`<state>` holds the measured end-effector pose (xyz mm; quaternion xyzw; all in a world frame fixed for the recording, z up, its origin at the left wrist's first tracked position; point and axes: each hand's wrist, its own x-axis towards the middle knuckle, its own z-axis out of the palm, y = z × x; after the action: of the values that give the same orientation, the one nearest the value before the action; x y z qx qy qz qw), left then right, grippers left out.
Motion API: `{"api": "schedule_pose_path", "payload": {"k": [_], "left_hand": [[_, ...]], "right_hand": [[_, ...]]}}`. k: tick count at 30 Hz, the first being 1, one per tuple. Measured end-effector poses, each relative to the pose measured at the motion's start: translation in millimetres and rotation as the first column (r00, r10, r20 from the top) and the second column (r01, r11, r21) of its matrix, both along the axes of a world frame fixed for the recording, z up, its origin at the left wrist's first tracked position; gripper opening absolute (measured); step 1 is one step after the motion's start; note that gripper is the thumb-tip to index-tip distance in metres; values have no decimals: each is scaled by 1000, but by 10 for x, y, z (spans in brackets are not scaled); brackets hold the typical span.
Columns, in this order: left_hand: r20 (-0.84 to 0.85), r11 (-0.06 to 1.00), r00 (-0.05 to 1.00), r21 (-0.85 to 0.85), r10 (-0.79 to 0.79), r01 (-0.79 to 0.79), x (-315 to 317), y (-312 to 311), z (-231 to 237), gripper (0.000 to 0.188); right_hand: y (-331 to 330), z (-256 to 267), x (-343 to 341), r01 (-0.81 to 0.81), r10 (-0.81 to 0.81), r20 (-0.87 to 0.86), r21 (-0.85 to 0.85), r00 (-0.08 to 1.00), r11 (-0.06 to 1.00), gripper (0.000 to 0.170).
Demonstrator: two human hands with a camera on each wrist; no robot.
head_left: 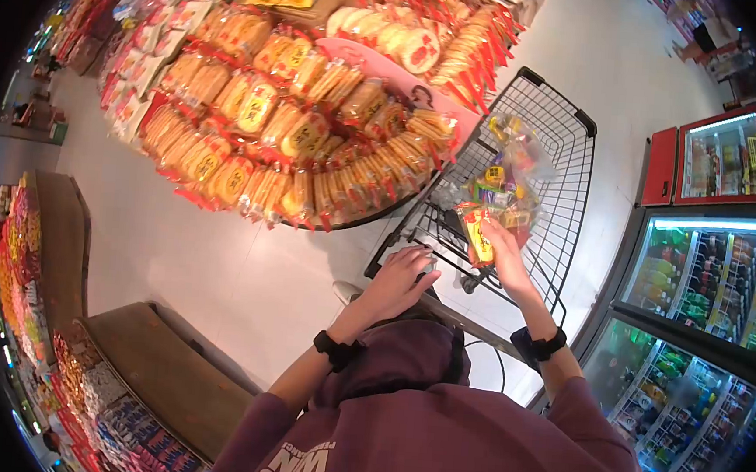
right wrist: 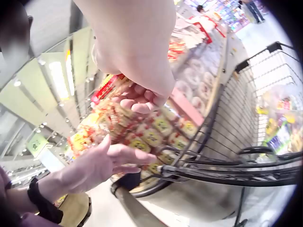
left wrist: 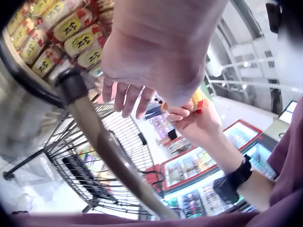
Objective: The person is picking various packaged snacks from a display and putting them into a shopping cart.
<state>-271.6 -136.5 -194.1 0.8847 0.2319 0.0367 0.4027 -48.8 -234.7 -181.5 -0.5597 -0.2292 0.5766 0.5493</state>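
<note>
Maroon top [head_left: 469, 444], white lettering [head_left: 300, 469]; 2 black wrist straps [head_left: 336, 352].

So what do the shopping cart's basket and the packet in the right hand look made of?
Basket: probably metal wire, dark-coated; thin bars form an open grid. Packet in the right hand: likely glossy printed plastic film, given its bright highlights, though foil is possible.
</note>
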Motion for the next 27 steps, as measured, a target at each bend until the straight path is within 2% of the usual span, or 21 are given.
{"api": "schedule_pose_path", "payload": {"k": [2, 3, 4, 5, 7, 8, 11, 12, 15, 16, 19, 20, 22, 24, 27], "left_hand": [[79, 954, 987, -278, 140, -113, -169, 81, 350, 39], [129, 881, 963, -447, 238, -158, -298, 80, 573, 40], [170, 781, 926, -599, 337, -174, -397, 106, 729, 40], [240, 739, 888, -657, 393, -149, -499, 137, 813, 41], [352, 643, 788, -762, 506, -73, -785, 169, 930, 42], [262, 642, 819, -750, 511, -160, -986, 224, 950, 45], [386, 549, 694, -836, 608, -16, -1296, 308, 1213, 47], [376, 557, 691, -830, 617, -45, -1443, 335, 1172, 58], [435, 531, 572, -847, 695, 0, -1666, 354, 1537, 61], [410, 478, 556, -878, 723, 26, -1759, 356, 1639, 62], [445, 438, 490, -889, 749, 137, -1962, 382, 1746, 48], [462, 448, 490, -881, 739, 153, -2044, 395, 1733, 47], [494, 467, 494, -864, 716, 187, -2215, 417, 1691, 45], [504, 541, 468, -838, 726, 64, -2326, 406, 1718, 43], [461, 573, 467, -810, 754, -125, -2459, 371, 1877, 43]], "right_hand": [[140, 294, -373, -41, 39, 61, 32, 997, 999, 45], [208, 427, -568, -60, 57, 69, 29, 996, 998, 48], [283, 608, -796, -57, 42, 139, 110, 989, 992, 49], [355, 733, -1016, -59, 19, 205, 190, 979, 980, 50], [453, 805, -1370, -155, 87, 300, 210, 950, 965, 52], [498, 927, -1523, -185, 152, 196, 159, 969, 970, 50], [635, 1134, -1988, -231, 169, 254, 237, 952, 944, 48], [697, 1245, -2154, -192, 142, 203, 255, 969, 948, 44], [758, 1516, -2533, -148, 99, 182, 278, 978, 949, 38], [771, 1536, -2626, -141, 106, 123, 323, 987, 936, 34], [769, 1715, -2930, -174, -17, 374, 470, 927, 865, 43], [753, 1825, -2939, -264, 44, 473, 410, 880, 873, 43], [791, 1843, -2996, -336, 61, 561, 400, 825, 853, 54], [814, 1865, -3033, -399, 68, 644, 384, 762, 833, 60], [843, 1834, -3099, -424, 195, 520, 368, 832, 828, 53]]}}
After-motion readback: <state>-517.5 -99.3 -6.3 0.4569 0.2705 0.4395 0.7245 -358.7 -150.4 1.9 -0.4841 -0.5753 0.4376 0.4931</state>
